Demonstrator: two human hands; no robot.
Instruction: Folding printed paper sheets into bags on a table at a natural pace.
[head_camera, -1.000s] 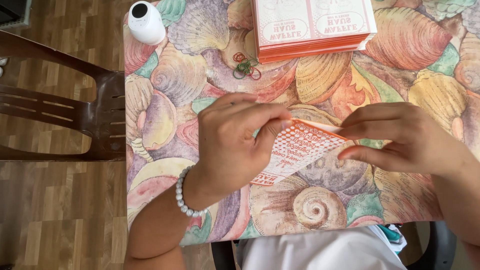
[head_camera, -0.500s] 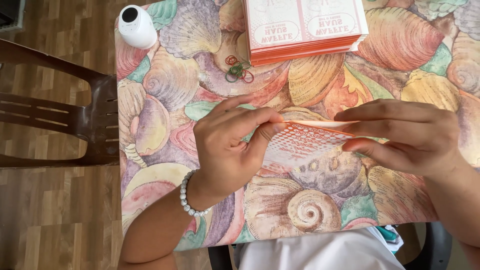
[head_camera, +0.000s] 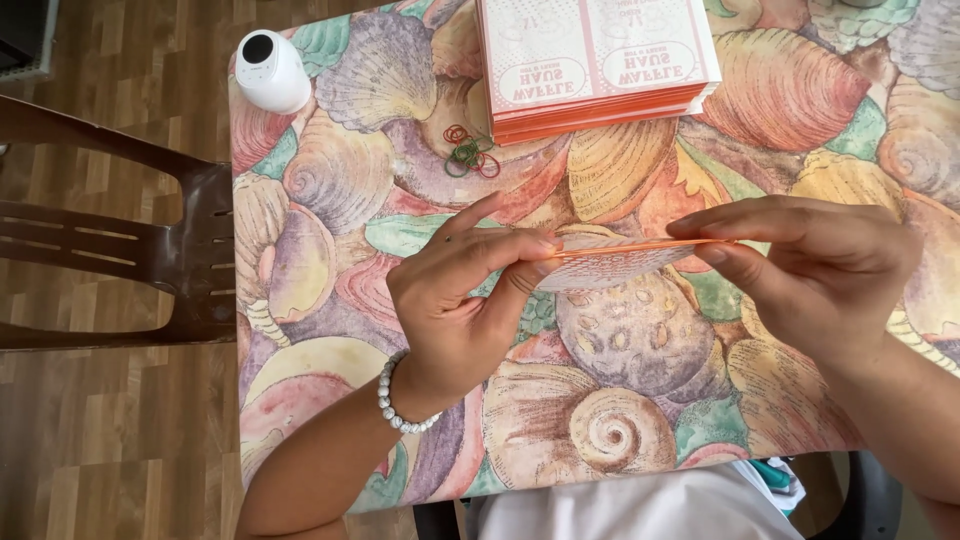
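Right now both hands pinch one flat orange card (head_camera: 625, 262) in the middle of the frame: left hand (head_camera: 470, 300), right hand (head_camera: 810, 265). Its fold looks half done. More wait in the stack (head_camera: 600, 60) up top.

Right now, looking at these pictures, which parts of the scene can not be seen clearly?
- Folded orange card, head view: seen almost edge-on, so its upper face is hidden; both hands cover its ends.
- Right hand: the fingertips under the card are hidden by the hand itself.
- Stack of orange cards: cut off by the top edge.
- Brown chair: cut off by the left edge.
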